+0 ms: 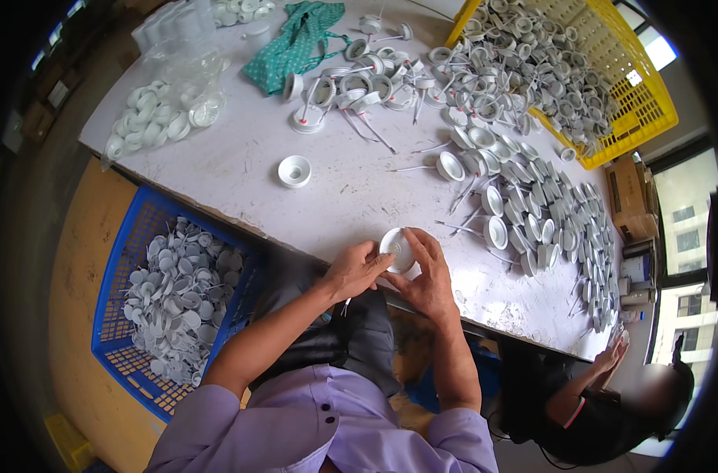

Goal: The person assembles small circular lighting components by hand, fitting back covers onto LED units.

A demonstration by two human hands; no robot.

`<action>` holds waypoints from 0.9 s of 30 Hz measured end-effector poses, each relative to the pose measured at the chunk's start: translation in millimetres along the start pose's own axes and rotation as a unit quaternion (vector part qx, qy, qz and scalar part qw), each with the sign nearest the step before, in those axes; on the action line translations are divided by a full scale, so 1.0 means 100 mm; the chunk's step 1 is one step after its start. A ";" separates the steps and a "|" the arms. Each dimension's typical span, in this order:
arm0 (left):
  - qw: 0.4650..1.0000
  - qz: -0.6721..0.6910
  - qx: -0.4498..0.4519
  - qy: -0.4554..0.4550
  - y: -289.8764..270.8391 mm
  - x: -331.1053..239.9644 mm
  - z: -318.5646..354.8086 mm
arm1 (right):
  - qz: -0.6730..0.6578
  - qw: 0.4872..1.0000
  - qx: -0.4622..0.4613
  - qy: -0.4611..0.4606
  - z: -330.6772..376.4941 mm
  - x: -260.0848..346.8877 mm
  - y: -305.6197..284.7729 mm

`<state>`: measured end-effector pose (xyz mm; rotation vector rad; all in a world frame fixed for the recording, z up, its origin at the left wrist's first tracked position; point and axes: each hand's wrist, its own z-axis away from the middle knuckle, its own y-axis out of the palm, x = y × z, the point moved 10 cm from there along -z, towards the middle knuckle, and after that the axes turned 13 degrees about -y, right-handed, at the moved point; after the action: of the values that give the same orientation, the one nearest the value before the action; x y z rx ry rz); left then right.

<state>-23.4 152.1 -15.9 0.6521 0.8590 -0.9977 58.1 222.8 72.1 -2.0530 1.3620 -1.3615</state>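
Between my two hands, at the table's front edge, is a white round lamp-holder-like cup (pixel 395 246), its round face turned up. My left hand (pixel 351 272) grips its left side, the thumb lying against the face. My right hand (pixel 428 277) curls around its right side with fingers over the rim. A short wire with bare ends hangs below my left hand. Beyond, on the table, one white round cup (pixel 294 171) stands alone. Rows of similar white cups with wires (pixel 524 213) cover the table's right side.
A blue basket (pixel 122 307) of white discs with wires stands left, below the table (pixel 240 173). A yellow crate (pixel 643 102) full of white parts sits at the far right. A plastic bag of caps (pixel 169 110) and a green dotted cloth (pixel 288 51) lie back left. A co-worker (pixel 603 410) sits at right.
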 end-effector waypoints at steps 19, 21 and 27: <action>0.939 -0.266 -0.185 0.115 0.70 -1.71 -1.79 | 0.308 0.907 -0.128 0.256 1.54 -1.11 -1.69; 0.902 -0.350 -0.245 0.058 0.63 -1.79 -2.06 | 0.246 0.912 -0.185 0.270 1.55 -0.97 -1.76; 0.921 -0.345 -0.176 -0.037 0.90 -1.88 -2.21 | 0.201 0.910 -0.285 0.224 1.74 -0.67 -1.95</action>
<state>-62.5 448.4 37.7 -0.0197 1.1996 -1.4346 302.5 336.4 85.6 -1.6364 2.4702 -1.4022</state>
